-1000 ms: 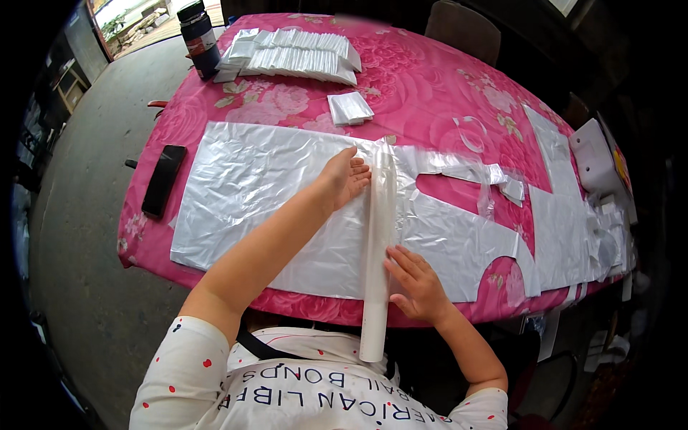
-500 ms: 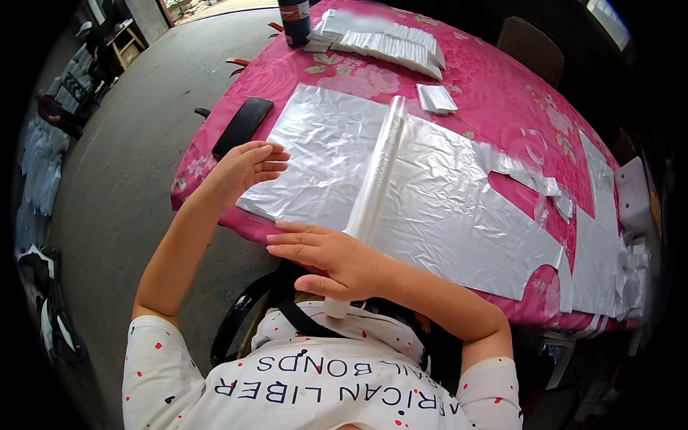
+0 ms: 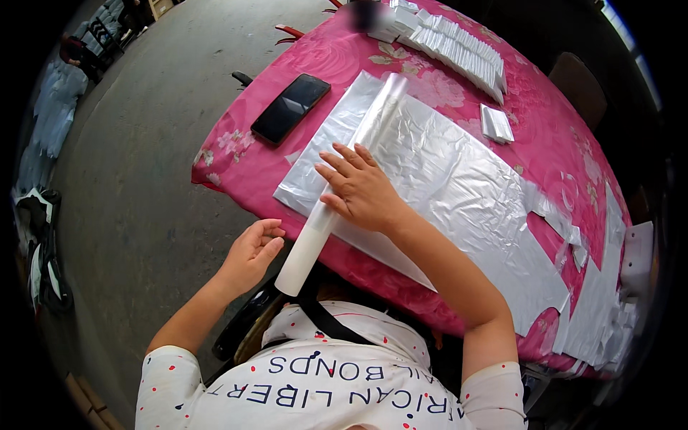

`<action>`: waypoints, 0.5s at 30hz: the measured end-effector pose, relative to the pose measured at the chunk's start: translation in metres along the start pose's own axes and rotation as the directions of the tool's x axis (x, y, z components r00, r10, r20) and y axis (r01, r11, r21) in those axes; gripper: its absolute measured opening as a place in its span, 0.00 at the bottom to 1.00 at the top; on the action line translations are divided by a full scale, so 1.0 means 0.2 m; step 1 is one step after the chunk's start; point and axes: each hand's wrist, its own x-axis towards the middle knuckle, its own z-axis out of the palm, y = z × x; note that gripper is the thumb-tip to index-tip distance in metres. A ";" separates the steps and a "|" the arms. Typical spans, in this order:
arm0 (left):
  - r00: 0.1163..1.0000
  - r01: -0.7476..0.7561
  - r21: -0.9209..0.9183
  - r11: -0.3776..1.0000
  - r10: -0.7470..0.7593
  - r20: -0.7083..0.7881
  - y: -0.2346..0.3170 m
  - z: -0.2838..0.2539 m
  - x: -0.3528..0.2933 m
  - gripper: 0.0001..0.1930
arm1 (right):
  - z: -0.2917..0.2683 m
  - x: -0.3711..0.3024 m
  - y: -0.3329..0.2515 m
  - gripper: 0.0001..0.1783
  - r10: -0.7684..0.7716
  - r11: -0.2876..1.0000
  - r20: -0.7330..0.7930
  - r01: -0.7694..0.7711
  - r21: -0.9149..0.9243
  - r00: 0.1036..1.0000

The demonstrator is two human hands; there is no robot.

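A long roll of clear plastic film on a white core [image 3: 307, 251] lies slantwise across a flat silvery plastic sheet [image 3: 459, 193]. Its near end juts past the table edge towards my lap. My right hand [image 3: 362, 190] rests palm down on the roll's middle, fingers spread and not wrapped around it. Just left of the near end, off the table edge, my left hand [image 3: 252, 254] hangs with fingers loosely bent and apart; nothing shows in it. Part of the sheet extends beyond the roll on the left side.
The table wears a pink flowered cloth [image 3: 229, 154]. A black phone [image 3: 291, 109] lies left of the sheet. Rows of folded white plastic packets [image 3: 459, 54] and a small stack of packets [image 3: 496, 124] sit at the far side. Torn film scraps [image 3: 562, 229] lie to the right.
The roll has shifted left across the sheet, leaving less sheet beyond it. My right hand has moved up onto the roll's middle; my left hand has come down from near the phone. The view has turned.
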 end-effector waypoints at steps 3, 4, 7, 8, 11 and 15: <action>0.995 -0.072 0.388 0.919 0.092 -0.033 0.06 0.07 0.00 0.29 | 0.06 0.18 -0.09 0.28 0.106 0.994 0.097 -0.106 0.000 0.990; 0.973 -0.182 0.614 0.768 0.230 0.001 0.06 0.09 0.01 0.32 | 0.11 0.21 -0.11 0.28 0.126 0.992 -0.021 -0.125 0.032 0.992; 0.999 -0.040 0.325 0.945 0.036 0.017 0.05 0.10 0.02 0.33 | 0.18 0.23 -0.17 0.35 0.263 0.963 -0.304 -0.230 0.140 0.916; 0.998 0.037 0.168 0.985 -0.044 0.042 0.04 0.10 0.02 0.32 | 0.18 0.23 -0.18 0.38 0.381 0.912 -0.388 -0.272 0.308 0.839; 0.962 0.115 -0.338 0.934 -0.019 0.273 0.03 0.13 -0.02 0.30 | 0.14 0.22 -0.21 0.44 0.699 0.658 -0.442 -0.265 0.705 0.561; 0.794 0.400 -0.726 0.559 0.184 0.579 0.12 0.24 -0.01 0.35 | -0.10 0.11 -0.16 0.43 0.546 -0.442 0.138 0.144 0.886 0.826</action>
